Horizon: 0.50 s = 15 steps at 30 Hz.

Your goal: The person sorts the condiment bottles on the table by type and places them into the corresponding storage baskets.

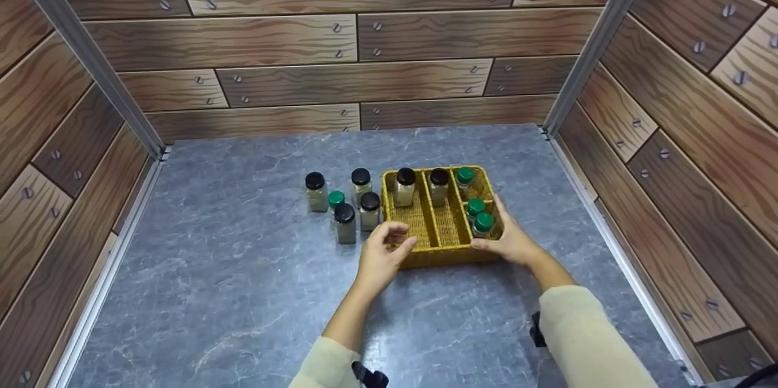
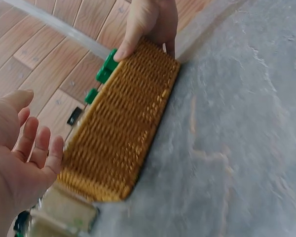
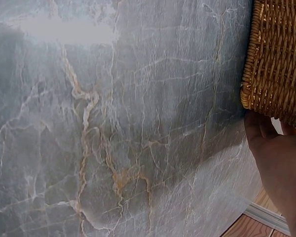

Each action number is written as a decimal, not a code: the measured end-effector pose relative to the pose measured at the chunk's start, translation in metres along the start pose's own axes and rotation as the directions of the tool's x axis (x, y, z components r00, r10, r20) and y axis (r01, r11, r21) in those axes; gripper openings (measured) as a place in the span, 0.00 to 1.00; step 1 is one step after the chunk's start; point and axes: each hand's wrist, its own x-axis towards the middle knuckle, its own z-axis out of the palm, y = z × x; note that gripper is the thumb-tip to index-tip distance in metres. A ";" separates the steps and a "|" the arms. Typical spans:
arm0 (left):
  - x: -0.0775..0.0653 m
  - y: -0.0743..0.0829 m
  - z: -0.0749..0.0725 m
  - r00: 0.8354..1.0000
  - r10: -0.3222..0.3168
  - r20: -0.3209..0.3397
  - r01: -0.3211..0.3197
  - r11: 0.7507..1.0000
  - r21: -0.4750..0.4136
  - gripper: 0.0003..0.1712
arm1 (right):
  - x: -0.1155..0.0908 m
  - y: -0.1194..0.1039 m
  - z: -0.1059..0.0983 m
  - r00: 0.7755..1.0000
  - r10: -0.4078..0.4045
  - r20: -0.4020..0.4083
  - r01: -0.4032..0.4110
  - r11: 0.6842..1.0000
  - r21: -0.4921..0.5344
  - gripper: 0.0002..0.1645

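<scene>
A yellow-brown wicker basket [image 1: 419,257] stands on the table, split into compartments. A black-capped jar [image 1: 405,188] sits at the back of its left compartment, and another black-capped jar [image 1: 438,187] at the back of the middle one. On the right, the rear section has one green-capped jar [image 1: 465,176], the front section two green-capped jars [image 1: 483,224]. My right hand [image 1: 516,243] holds the basket's front right corner, thumb at the front rim and fingers along the side wall. Loosely bent and holding nothing, my left hand [image 1: 380,259] hovers by the front left corner.
Left of the basket stand several black-capped jars [image 1: 345,227] and one green-capped jar [image 1: 336,198], close together. One black-capped jar [image 1: 369,213] is right beside the basket's left wall. Wood-patterned walls [image 1: 358,38] enclose the grey marbled table [image 1: 231,278] at back and sides.
</scene>
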 end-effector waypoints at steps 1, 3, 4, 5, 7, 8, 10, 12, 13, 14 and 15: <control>-0.003 -0.002 -0.003 1.000 -0.011 -0.011 0.011 1.000 -0.004 0.14 | 0.001 0.000 0.000 1.000 -0.007 -0.001 0.007 1.000 0.004 0.84; -0.008 -0.007 -0.009 0.999 -0.034 -0.029 0.034 0.999 -0.014 0.16 | 0.002 0.000 -0.001 1.000 -0.024 -0.002 0.024 1.000 0.011 0.83; -0.011 -0.009 -0.012 0.999 -0.038 -0.038 0.037 0.999 -0.017 0.16 | 0.002 0.000 -0.001 1.000 -0.028 -0.002 0.028 1.000 0.012 0.83; -0.014 -0.011 -0.016 0.998 -0.044 -0.048 0.043 0.999 -0.021 0.17 | 0.003 0.000 -0.001 0.999 -0.033 -0.002 0.033 0.999 0.015 0.83; -0.019 -0.015 -0.022 0.996 -0.057 -0.070 0.056 0.998 -0.017 0.18 | 0.003 0.000 -0.001 1.000 -0.031 0.003 0.031 0.999 0.013 0.83; -0.021 -0.017 -0.025 0.995 -0.062 -0.080 0.061 0.998 -0.014 0.17 | 0.003 0.000 -0.001 1.000 -0.030 0.005 0.030 0.999 0.014 0.83; -0.025 -0.020 -0.031 0.993 -0.068 -0.092 0.069 0.998 0.003 0.16 | 0.003 -0.001 -0.001 1.000 -0.024 0.008 0.024 1.000 0.013 0.83; -0.029 -0.022 -0.038 0.992 -0.082 -0.098 0.084 0.996 0.019 0.15 | 0.002 -0.001 -0.001 1.000 -0.016 0.009 0.016 1.000 0.008 0.83; -0.031 -0.023 -0.040 0.991 -0.086 -0.102 0.089 0.996 0.024 0.15 | 0.002 -0.001 0.000 1.000 -0.014 0.009 0.014 1.000 0.007 0.84; -0.032 -0.025 -0.043 0.990 -0.091 -0.106 0.094 0.995 0.030 0.15 | 0.002 -0.001 0.000 1.000 -0.014 0.009 0.014 1.000 0.007 0.84; -0.034 -0.026 -0.046 0.989 -0.096 -0.111 0.100 0.994 0.034 0.14 | 0.002 -0.001 0.000 1.000 -0.013 0.009 0.013 1.000 0.007 0.84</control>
